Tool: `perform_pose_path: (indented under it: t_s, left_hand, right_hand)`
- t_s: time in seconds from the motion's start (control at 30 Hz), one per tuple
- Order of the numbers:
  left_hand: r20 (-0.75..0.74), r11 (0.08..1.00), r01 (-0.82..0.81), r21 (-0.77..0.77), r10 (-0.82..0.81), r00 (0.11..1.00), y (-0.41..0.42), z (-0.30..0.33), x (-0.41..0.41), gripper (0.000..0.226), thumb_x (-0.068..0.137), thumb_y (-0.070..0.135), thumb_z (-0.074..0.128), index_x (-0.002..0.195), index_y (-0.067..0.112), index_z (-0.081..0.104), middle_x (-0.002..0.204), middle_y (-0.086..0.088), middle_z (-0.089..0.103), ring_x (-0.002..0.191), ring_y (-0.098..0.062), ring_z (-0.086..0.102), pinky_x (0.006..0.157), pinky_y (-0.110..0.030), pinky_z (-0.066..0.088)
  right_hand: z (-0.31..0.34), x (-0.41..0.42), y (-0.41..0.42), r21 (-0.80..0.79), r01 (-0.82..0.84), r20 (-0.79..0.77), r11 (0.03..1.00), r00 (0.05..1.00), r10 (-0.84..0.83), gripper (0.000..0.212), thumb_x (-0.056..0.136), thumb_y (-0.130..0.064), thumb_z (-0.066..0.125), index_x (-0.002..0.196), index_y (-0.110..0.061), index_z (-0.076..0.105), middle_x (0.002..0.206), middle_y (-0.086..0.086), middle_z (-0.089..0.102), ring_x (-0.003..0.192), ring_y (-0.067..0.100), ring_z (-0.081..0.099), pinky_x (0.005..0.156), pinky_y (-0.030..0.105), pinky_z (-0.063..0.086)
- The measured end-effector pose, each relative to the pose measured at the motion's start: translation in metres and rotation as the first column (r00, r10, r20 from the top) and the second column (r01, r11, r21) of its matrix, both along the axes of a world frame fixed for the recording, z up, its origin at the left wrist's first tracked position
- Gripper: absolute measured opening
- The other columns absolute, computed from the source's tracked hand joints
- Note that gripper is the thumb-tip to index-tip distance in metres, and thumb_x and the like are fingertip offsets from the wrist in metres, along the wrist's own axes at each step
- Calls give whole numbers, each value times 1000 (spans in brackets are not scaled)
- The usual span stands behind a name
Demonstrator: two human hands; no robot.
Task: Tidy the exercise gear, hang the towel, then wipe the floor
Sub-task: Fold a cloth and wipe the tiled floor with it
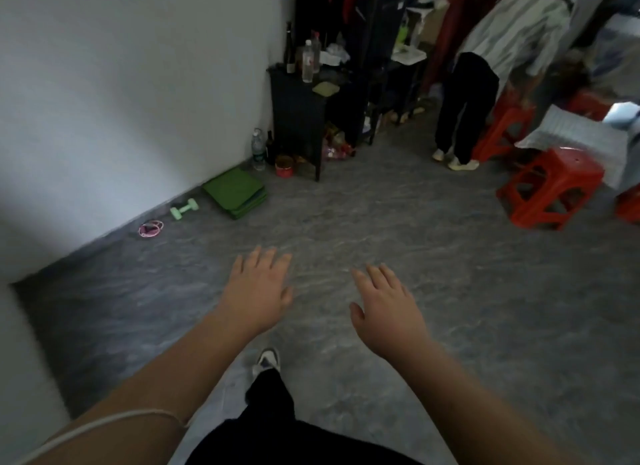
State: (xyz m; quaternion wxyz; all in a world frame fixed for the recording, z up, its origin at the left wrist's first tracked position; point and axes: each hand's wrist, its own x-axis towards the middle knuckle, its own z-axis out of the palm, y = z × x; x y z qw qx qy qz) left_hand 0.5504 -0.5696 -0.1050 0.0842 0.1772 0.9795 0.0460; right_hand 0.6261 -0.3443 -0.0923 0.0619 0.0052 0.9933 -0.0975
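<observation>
A folded green mat [236, 192] lies on the grey floor [398, 243] against the white wall. To its left sit a pale green dumbbell [184, 208] and a coiled pink skipping rope [151, 228]. My left hand [258, 286] and my right hand [388, 303] are stretched out palm down above the floor, fingers apart, holding nothing. Both are well short of the gear. No towel or cloth is in sight.
A black shelf unit [298, 118] with bottles stands beyond the mat, with bottles and a red tin at its foot. Red plastic stools [550, 189] stand at the right. Another person [485, 69] bends over at the back right. My shoe [266, 360] is below my hands.
</observation>
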Motion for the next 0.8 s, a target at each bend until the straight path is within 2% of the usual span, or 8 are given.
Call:
perform_pose_path:
  t_s: [0.17, 0.43, 0.63, 0.8]
  left_hand:
    - [0, 1000, 1, 13, -1, 1000, 6, -13, -170, 65, 100, 49, 38, 155, 27, 14, 164, -6, 16, 151, -30, 9, 120, -53, 16]
    - [-4, 997, 63, -46, -63, 998, 7, 7, -420, 65, 99, 50, 38, 155, 27, 16, 163, -7, 18, 150, -30, 11, 120, -53, 14]
    - [1, 994, 101, -50, -101, 995, 46, 5, -562, 66, 98, 48, 40, 155, 27, 15, 163, -7, 17, 150, -29, 12, 120, -53, 16]
    - [-9, 998, 35, -47, -36, 999, 95, -14, -699, 66, 98, 48, 40, 155, 26, 15, 163, -7, 18, 150, -29, 12, 120, -53, 17]
  right_hand:
    - [-12, -171, 1, 5, -6, 5, 1000, 1000, 6, 63, 98, -43, 40, 155, -25, 19, 164, 3, 18, 151, 24, 7, 120, 42, 16]
    - [4, -417, -1, -50, 45, -27, 998, 999, -46, 63, 98, -41, 42, 154, -26, 18, 163, 2, 19, 151, 24, 7, 120, 42, 18]
    - [0, -559, 40, -52, 51, -25, 997, 998, -53, 63, 98, -42, 41, 155, -26, 18, 163, 3, 19, 151, 24, 8, 120, 41, 18]
    - [-15, -701, 91, -57, 15, -63, 998, 998, -19, 63, 99, -40, 41, 155, -25, 18, 163, 3, 18, 151, 25, 8, 120, 43, 19]
